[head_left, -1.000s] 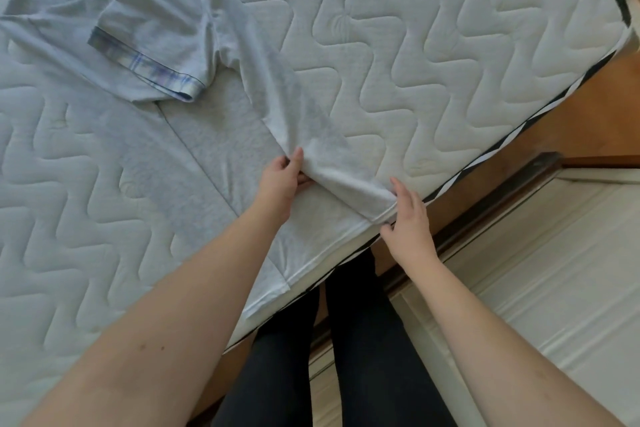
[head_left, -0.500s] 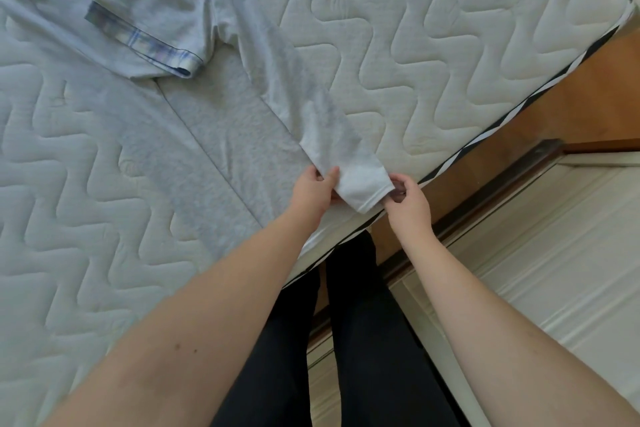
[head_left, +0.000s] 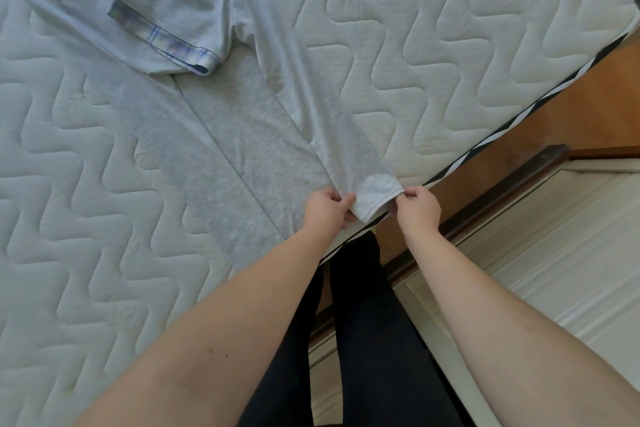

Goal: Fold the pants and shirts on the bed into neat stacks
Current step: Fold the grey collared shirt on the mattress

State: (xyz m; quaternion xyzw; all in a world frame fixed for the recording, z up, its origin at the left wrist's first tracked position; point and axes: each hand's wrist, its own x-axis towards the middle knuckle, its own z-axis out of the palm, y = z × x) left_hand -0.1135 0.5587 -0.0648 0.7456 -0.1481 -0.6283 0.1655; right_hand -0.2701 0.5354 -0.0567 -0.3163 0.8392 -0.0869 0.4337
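My left hand (head_left: 327, 208) and right hand (head_left: 417, 206) both pinch the grey shirt (head_left: 249, 135) hem. I'd keep it taut, then carry both corners evenly toward the collar.

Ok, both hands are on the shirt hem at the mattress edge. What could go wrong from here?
The hem pinched by the left hand and right hand sits right at the mattress edge, so letting go could drop it over the side. Pulling the folded strip may also drag the sleeve out of its fold, leaving the shirt crooked.
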